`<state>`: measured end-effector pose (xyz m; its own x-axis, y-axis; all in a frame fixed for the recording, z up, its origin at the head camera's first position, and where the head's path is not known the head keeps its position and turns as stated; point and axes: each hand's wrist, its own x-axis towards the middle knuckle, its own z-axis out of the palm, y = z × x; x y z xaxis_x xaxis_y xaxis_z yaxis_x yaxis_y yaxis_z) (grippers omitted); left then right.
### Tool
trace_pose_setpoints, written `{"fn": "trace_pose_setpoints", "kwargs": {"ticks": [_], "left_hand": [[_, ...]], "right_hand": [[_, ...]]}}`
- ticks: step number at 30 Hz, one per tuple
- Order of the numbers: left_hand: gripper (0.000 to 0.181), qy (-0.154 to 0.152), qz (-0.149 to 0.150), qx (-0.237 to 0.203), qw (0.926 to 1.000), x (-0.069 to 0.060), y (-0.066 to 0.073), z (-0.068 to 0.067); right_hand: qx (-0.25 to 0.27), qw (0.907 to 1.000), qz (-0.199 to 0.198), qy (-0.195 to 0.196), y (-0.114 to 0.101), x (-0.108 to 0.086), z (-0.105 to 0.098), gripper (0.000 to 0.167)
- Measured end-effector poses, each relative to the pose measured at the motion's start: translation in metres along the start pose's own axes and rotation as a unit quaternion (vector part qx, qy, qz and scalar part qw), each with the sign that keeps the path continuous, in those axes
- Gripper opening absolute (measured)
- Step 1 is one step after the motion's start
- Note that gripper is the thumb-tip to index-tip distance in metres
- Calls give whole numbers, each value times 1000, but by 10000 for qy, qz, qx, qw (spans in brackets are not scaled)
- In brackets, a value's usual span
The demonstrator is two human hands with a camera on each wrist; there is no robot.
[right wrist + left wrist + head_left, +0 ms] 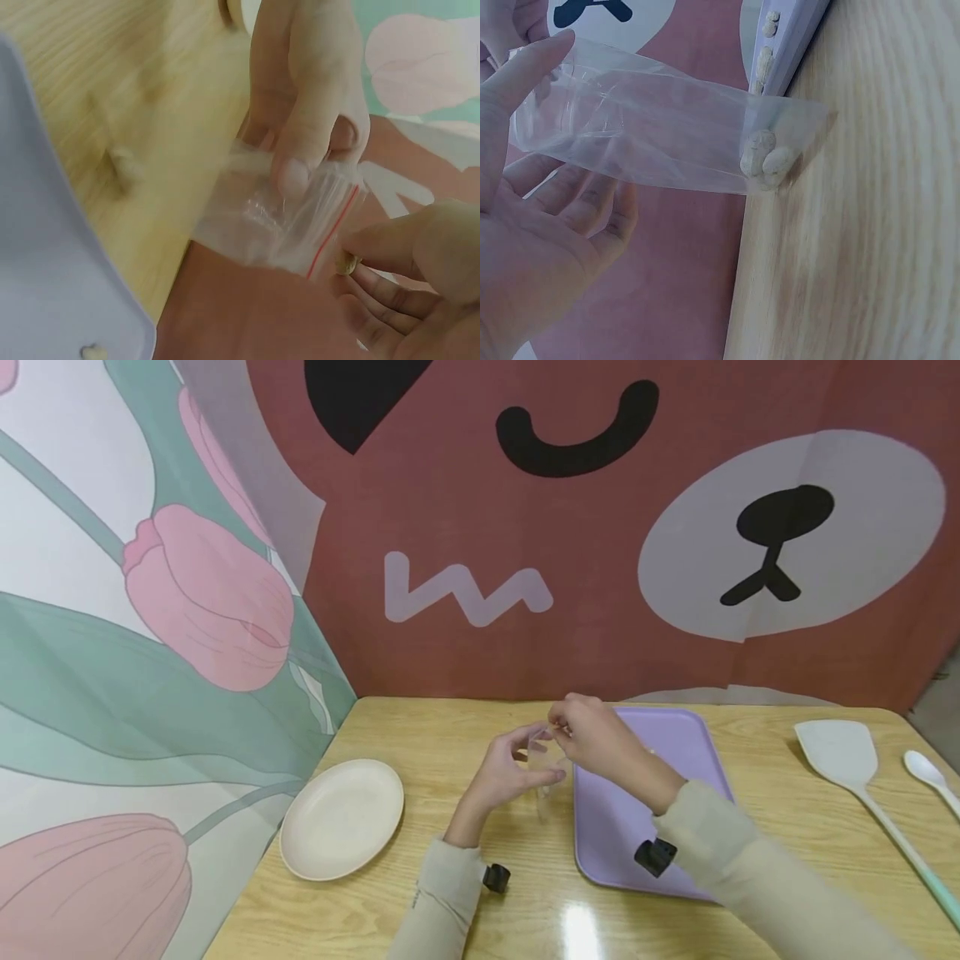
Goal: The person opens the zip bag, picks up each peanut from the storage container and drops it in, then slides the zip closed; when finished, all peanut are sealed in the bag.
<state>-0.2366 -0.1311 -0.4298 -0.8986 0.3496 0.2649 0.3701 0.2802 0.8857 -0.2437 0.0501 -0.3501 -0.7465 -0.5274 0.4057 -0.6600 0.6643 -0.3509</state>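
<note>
My left hand holds a clear zip bag upright near its top, with the thumb on one side and fingers on the other. At the bottom of the bag lie a few peanuts, just above or touching the wood; I cannot tell which. My right hand is at the bag's mouth and pinches a peanut between thumb and fingers, beside the red zip line. A purple tray lies under the right forearm, with more peanuts on it.
A cream plate sits at the left of the wooden table. On the right lie a white spatula with a green handle end and a white spoon. Printed cloths hang behind and at the left.
</note>
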Motion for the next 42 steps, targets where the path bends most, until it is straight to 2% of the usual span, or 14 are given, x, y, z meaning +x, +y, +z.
{"fn": "trace_pose_setpoints", "kwargs": {"ticks": [8,9,15,16,22,26,30,35,42], "left_hand": [[66,-25,15,54,10000,0,-2,-1],[65,-30,-1,62,10000,-1,3,-1],[66,17,41,161,9999,1,4,-2],[66,27,65,175,9998,3,-2,-1],[66,22,77,142,9999,2,-3,-2],[66,59,49,96,9999,1,-4,-1],[67,87,26,45,9999,2,-4,0],[67,111,-48,-5,9999,3,-3,0],[69,98,-125,-12,9999,3,-4,1]], "right_hand": [[114,9998,11,-177,-5,3,5,11],[129,9997,21,-185,-5,3,6,11],[206,9994,119,-238,-8,3,7,12],[205,9995,115,-232,-8,3,7,11],[232,9995,61,-226,-7,3,9,10],[243,9991,204,-282,-1,5,2,14],[137,9984,479,-260,17,9,-11,16],[-30,9950,952,-303,54,5,-24,16],[-83,9822,1740,-707,108,-20,-16,22]]}}
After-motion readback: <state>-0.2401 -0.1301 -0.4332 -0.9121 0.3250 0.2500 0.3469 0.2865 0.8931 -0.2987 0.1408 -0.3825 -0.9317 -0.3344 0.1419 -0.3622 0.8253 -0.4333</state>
